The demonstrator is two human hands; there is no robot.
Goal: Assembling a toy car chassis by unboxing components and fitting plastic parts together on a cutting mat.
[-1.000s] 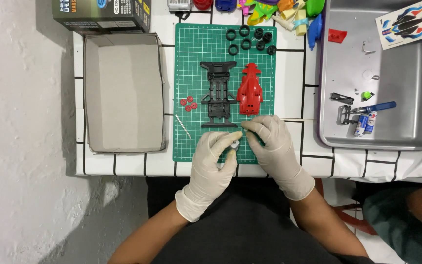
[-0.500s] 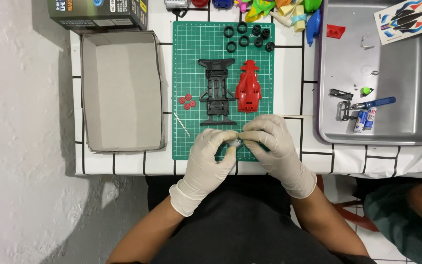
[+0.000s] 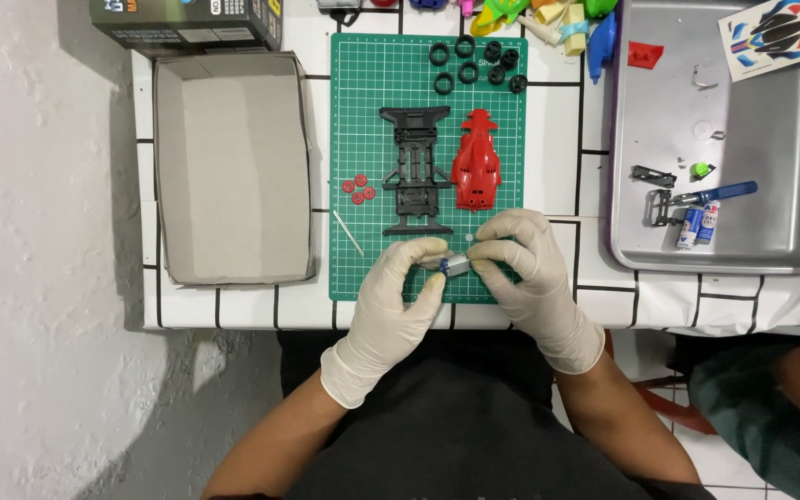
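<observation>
Left hand: gloved left hand (image 3: 398, 294), fingers curled, thumb and fingertips pinching the left end of a small silver-and-blue part (image 3: 454, 266).
Right hand: gloved right hand (image 3: 528, 270), fingers bent, pinching the right end of the same part (both hands grip it at once).
Held part: between the two hands, just above the near edge of the green cutting mat (image 3: 363, 111); its finer detail is too small to tell.
Just beyond the hands: black chassis (image 3: 416, 171) flat on the mat, red car body (image 3: 476, 168) beside it on the right-hand side, close to the right hand's fingertips.
Beyond the left hand: thin metal rod (image 3: 348, 232) at the mat's edge; four small red discs (image 3: 357, 188) further out.
Far end of mat: black tyres (image 3: 474, 63) in a loose cluster.
Further left: open grey cardboard box (image 3: 233, 167).
Further right: metal tray (image 3: 770, 139) holding a blue-handled tool (image 3: 710, 194), well apart from the hands.
</observation>
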